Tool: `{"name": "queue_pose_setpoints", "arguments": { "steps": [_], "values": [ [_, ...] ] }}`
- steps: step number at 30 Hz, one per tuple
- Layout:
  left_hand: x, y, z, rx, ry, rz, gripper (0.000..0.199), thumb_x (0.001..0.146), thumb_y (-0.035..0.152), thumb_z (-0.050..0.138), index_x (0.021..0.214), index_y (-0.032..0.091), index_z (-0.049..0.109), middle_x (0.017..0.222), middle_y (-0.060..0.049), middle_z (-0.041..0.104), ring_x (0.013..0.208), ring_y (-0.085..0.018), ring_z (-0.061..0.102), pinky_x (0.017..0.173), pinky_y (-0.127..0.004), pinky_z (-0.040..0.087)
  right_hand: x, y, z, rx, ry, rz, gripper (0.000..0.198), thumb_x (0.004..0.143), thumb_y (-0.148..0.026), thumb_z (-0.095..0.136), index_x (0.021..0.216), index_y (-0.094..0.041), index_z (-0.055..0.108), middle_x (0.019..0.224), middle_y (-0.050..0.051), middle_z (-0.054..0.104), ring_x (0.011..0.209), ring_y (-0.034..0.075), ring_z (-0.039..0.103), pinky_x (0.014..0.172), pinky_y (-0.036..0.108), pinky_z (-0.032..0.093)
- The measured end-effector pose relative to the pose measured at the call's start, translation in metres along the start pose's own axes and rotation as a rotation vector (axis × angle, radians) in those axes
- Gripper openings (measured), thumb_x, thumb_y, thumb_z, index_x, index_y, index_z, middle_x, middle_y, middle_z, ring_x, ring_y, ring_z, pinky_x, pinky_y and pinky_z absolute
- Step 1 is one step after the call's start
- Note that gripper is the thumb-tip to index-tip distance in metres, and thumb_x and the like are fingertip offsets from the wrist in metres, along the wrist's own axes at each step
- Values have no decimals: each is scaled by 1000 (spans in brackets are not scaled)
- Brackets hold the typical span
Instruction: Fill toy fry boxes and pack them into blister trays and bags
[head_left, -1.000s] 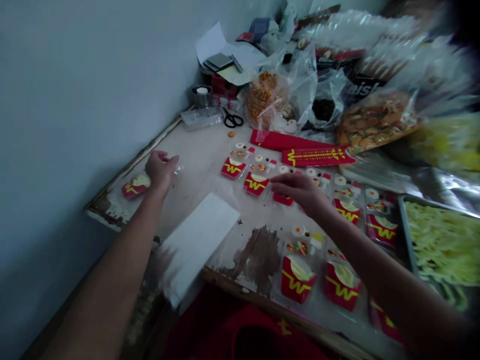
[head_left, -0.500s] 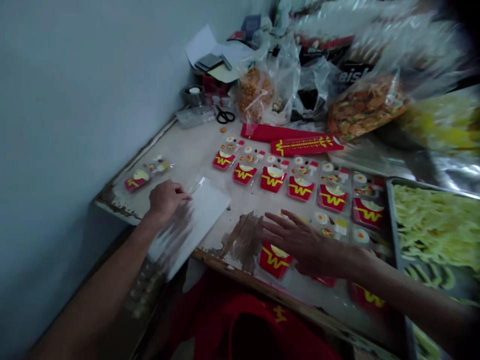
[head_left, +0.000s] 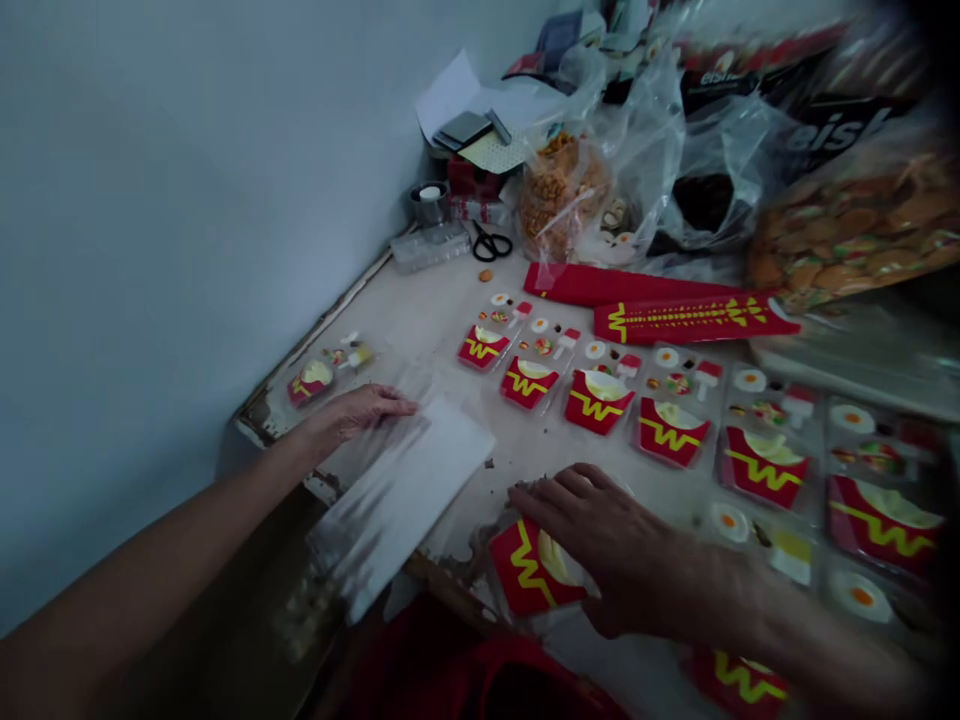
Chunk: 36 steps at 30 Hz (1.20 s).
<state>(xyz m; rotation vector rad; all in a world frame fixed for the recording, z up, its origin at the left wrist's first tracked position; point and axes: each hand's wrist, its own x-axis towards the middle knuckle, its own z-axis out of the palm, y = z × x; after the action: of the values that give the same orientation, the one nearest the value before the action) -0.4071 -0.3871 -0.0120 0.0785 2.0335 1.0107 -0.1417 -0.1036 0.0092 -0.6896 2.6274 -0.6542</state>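
Note:
My left hand (head_left: 367,415) has its fingers pinched together at the upper edge of a stack of clear plastic bags with a white sheet (head_left: 427,470), which overhangs the table's front edge. My right hand (head_left: 600,540) lies over a clear packet with a red fries carton (head_left: 525,570), its fingers curled round the packet's top, hiding that part. The carton has a yellow zigzag and pale candy strips. Similar filled packets (head_left: 600,400) stand in a row behind my right hand. A single packet (head_left: 311,380) lies beyond my left hand.
Flat red cartons (head_left: 690,318) lie behind the row. Black scissors (head_left: 491,242), a plastic box (head_left: 431,248) and a tape roll (head_left: 430,203) sit near the wall. Bags of orange snacks (head_left: 562,190) and sweets (head_left: 862,230) crowd the back.
My right hand has gone from spread fingers above the near packets to gripping one, which is now turned. My left hand stays by the plastic stack. The view has shifted left.

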Motion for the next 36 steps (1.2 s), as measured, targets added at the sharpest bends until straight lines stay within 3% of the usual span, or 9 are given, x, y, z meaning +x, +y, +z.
{"name": "queue_pose_setpoints", "arguments": {
  "steps": [3, 6, 9, 13, 19, 25, 28, 36],
  "values": [
    [6, 1, 4, -146, -19, -8, 44, 48, 44, 90, 78, 16, 73, 72, -2, 65, 61, -11, 53, 58, -23, 42, 16, 8, -3, 19, -20, 33, 112, 56, -31, 83, 156, -17, 35, 134, 16, 56, 121, 35, 50, 112, 52, 32],
    [11, -3, 4, -223, -38, -35, 45, 52, 40, 90, 89, 18, 77, 88, -6, 73, 67, -13, 58, 63, -25, 47, 19, 20, -1, 0, 24, 42, 114, 57, -36, 82, 158, -19, 30, 140, 17, 53, 126, 37, 49, 112, 52, 33],
    [12, -5, 3, -233, 30, 30, 36, 59, 45, 86, 81, 18, 78, 82, -5, 73, 64, -11, 57, 62, -24, 44, 16, 29, 1, -39, 69, 48, 119, 60, -39, 81, 161, -24, 21, 149, 16, 47, 135, 40, 42, 112, 54, 32],
    [9, -1, 4, -174, 99, 129, 35, 59, 47, 85, 78, 18, 79, 75, -5, 72, 63, -13, 57, 60, -25, 42, 19, 32, -12, -98, 112, 63, 117, 61, -46, 80, 161, -25, 23, 148, 16, 49, 133, 41, 45, 108, 54, 37],
    [-3, 1, 17, -200, 165, 164, 29, 54, 38, 88, 70, 19, 73, 69, -1, 69, 65, -13, 59, 60, -25, 41, 43, 26, -56, -331, 384, 249, 101, 68, -51, 75, 155, -22, 33, 136, 17, 55, 119, 41, 52, 96, 56, 42],
    [-22, 12, 36, -71, 227, 235, 29, 53, 33, 89, 64, 18, 68, 61, 2, 64, 56, -11, 52, 55, -25, 38, 58, 16, -80, -491, 618, 384, 95, 78, -51, 69, 156, -18, 26, 135, 19, 52, 117, 42, 48, 95, 56, 40],
    [-33, 23, 44, 15, 254, 252, 28, 52, 32, 89, 63, 18, 68, 59, 2, 64, 53, -11, 50, 52, -25, 34, 60, 8, -82, -519, 649, 384, 94, 81, -46, 67, 158, -18, 21, 134, 19, 51, 116, 42, 47, 94, 55, 39],
    [-44, 26, 56, 106, 148, 344, 28, 53, 34, 89, 62, 18, 68, 58, 1, 64, 55, -12, 53, 53, -25, 36, 50, 7, -64, -548, 614, 409, 91, 81, -31, 68, 158, -16, 21, 138, 17, 50, 120, 40, 44, 100, 53, 35]
  ]
}}
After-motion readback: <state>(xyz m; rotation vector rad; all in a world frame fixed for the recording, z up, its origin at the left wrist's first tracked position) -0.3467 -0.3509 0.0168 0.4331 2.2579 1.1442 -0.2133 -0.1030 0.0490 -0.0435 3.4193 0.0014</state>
